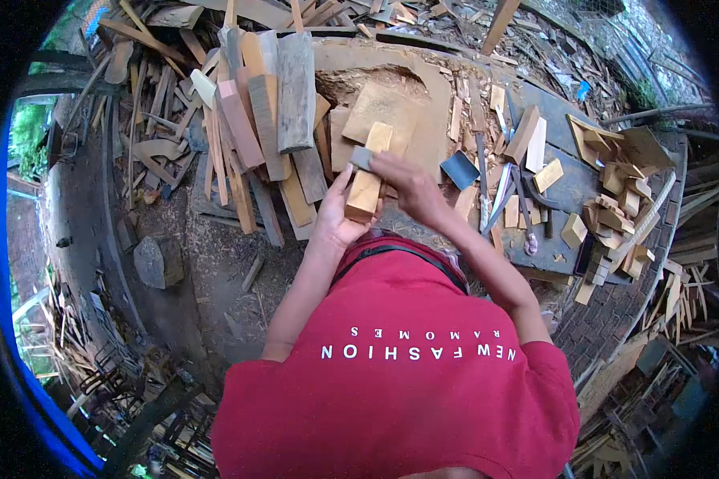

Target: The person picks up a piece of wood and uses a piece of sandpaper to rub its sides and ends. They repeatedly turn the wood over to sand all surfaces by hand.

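Pale rectangular wood block (367, 180); grey sandpaper (362, 157) pressed on top.

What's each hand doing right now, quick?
Left hand: closed around the wood block, holding it up.
Right hand: closed on a small grey pad, pressing it against the block.

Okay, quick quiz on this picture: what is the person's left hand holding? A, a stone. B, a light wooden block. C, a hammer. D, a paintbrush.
B: the left hand grips a light wooden block from below, while the right hand presses a small dark grey piece against its upper side.
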`<state>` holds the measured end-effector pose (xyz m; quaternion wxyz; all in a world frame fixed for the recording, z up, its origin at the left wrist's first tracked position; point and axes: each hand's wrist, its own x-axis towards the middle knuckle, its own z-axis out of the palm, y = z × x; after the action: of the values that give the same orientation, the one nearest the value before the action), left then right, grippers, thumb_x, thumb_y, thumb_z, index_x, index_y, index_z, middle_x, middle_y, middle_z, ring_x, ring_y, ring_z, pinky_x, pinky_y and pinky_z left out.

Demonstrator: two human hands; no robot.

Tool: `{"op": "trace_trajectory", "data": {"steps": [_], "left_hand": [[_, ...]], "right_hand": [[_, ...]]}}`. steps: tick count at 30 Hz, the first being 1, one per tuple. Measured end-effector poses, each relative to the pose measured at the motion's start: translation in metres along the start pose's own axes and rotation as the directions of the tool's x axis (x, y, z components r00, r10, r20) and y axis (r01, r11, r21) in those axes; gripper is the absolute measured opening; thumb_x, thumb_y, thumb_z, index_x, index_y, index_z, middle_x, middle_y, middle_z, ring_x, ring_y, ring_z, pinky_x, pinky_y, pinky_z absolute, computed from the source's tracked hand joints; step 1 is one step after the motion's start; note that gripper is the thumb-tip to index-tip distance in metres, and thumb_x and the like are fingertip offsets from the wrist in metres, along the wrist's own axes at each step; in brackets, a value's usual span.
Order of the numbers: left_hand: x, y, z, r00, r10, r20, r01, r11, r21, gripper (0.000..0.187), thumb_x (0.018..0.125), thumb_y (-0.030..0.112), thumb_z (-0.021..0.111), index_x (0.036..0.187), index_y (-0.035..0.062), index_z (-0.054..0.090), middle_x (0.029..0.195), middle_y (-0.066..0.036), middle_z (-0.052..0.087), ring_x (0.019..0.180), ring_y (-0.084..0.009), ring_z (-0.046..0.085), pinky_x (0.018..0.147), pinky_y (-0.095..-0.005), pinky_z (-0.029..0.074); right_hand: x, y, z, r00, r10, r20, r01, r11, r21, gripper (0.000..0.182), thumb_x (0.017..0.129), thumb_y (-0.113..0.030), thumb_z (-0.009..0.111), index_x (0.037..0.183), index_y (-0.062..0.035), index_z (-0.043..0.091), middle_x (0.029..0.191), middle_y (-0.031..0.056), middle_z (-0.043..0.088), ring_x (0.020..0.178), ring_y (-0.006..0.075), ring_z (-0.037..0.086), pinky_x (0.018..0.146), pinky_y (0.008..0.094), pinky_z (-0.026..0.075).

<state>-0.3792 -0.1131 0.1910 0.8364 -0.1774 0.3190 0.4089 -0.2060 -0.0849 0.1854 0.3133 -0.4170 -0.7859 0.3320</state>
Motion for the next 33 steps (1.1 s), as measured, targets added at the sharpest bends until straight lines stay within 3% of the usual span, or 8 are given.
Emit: {"op": "trace_trajectory", "data": {"steps": [7, 9, 14, 18, 20, 24, 26, 33], "left_hand": [[0.004, -0.007, 0.008, 0.997, 0.021, -0.076, -0.021, 1.000, 0.005, 0.033, 0.089, 0.037, 0.054, 0.108, 0.0104, 0.056, 0.096, -0.005, 0.062, 0.082, -0.0200, 0.062, 0.066, -0.0338, 0.052], [0.004, -0.007, 0.008, 0.989, 0.058, -0.136, -0.059, 0.998, -0.004, 0.032, 0.088, 0.036, 0.055, 0.107, 0.0104, 0.056, 0.094, -0.005, 0.062, 0.080, -0.0190, 0.062, 0.064, -0.0329, 0.052], [0.007, -0.005, -0.007, 0.998, -0.040, 0.044, 0.039, 0.999, 0.024, 0.036, 0.084, 0.041, 0.059, 0.105, 0.0118, 0.059, 0.088, -0.006, 0.064, 0.074, -0.0197, 0.063, 0.056, -0.0332, 0.053], [0.012, -0.010, -0.007, 0.998, -0.003, -0.056, 0.003, 1.000, 0.002, 0.040, 0.085, 0.041, 0.059, 0.106, 0.0063, 0.058, 0.089, -0.009, 0.063, 0.074, -0.0212, 0.063, 0.055, -0.0323, 0.053], [0.013, -0.010, -0.006, 0.999, 0.007, -0.043, -0.006, 1.000, 0.024, 0.041, 0.085, 0.040, 0.058, 0.107, 0.0053, 0.057, 0.091, -0.010, 0.063, 0.075, -0.0218, 0.063, 0.056, -0.0330, 0.054], [0.016, -0.013, -0.004, 0.999, 0.027, -0.028, -0.026, 0.999, 0.026, 0.042, 0.086, 0.036, 0.057, 0.111, 0.0029, 0.055, 0.095, -0.013, 0.063, 0.079, -0.0241, 0.063, 0.058, -0.0347, 0.055], [0.012, -0.010, 0.002, 0.999, 0.030, -0.025, -0.029, 0.999, 0.043, 0.042, 0.087, 0.036, 0.055, 0.112, 0.0021, 0.054, 0.096, -0.013, 0.062, 0.079, -0.0245, 0.063, 0.059, -0.0349, 0.055], [0.001, -0.006, 0.001, 1.000, 0.004, 0.028, -0.005, 0.998, 0.066, 0.042, 0.090, 0.036, 0.048, 0.113, 0.0013, 0.053, 0.097, -0.012, 0.062, 0.080, -0.0243, 0.063, 0.064, -0.0362, 0.055]], "right_hand": [[-0.030, -0.042, -0.019, 0.994, -0.104, 0.040, 0.105, 0.994, -0.017, 0.049, 0.067, 0.005, 0.058, 0.115, -0.0049, 0.057, 0.120, 0.0184, 0.055, 0.109, 0.0351, 0.054, 0.093, 0.0398, 0.045], [-0.019, -0.038, -0.013, 0.996, 0.053, -0.067, -0.044, 0.991, 0.128, 0.051, 0.066, 0.008, 0.056, 0.116, -0.0026, 0.055, 0.116, 0.0192, 0.056, 0.110, 0.0359, 0.053, 0.090, 0.0393, 0.046], [0.012, 0.009, 0.000, 0.994, -0.081, -0.073, 0.077, 0.995, -0.060, 0.049, 0.070, 0.002, 0.061, 0.118, -0.0014, 0.052, 0.111, 0.0194, 0.057, 0.101, 0.0371, 0.056, 0.086, 0.0396, 0.046], [0.020, 0.019, 0.003, 0.989, 0.108, -0.104, -0.112, 0.993, -0.028, 0.057, 0.067, -0.004, 0.068, 0.120, -0.0015, 0.050, 0.110, 0.0189, 0.055, 0.102, 0.0360, 0.052, 0.088, 0.0390, 0.044], [0.017, 0.026, 0.008, 0.964, 0.243, -0.111, -0.237, 0.969, 0.063, 0.061, 0.068, 0.009, 0.048, 0.128, -0.0025, 0.046, 0.115, 0.0187, 0.054, 0.108, 0.0335, 0.053, 0.092, 0.0366, 0.043], [0.016, 0.038, 0.019, 0.912, 0.377, -0.161, -0.361, 0.925, 0.116, 0.059, 0.069, 0.008, 0.047, 0.127, -0.0036, 0.048, 0.110, 0.0177, 0.055, 0.103, 0.0321, 0.055, 0.089, 0.0357, 0.044], [0.015, 0.060, 0.026, 0.881, 0.459, -0.110, -0.436, 0.881, 0.182, 0.053, 0.069, -0.004, 0.066, 0.120, -0.0037, 0.054, 0.103, 0.0178, 0.055, 0.094, 0.0333, 0.056, 0.084, 0.0379, 0.045], [0.010, 0.048, 0.030, 0.934, 0.267, -0.239, -0.273, 0.962, 0.006, 0.049, 0.071, 0.000, 0.060, 0.119, -0.0085, 0.056, 0.102, 0.0175, 0.056, 0.091, 0.0348, 0.056, 0.081, 0.0382, 0.045]]}}
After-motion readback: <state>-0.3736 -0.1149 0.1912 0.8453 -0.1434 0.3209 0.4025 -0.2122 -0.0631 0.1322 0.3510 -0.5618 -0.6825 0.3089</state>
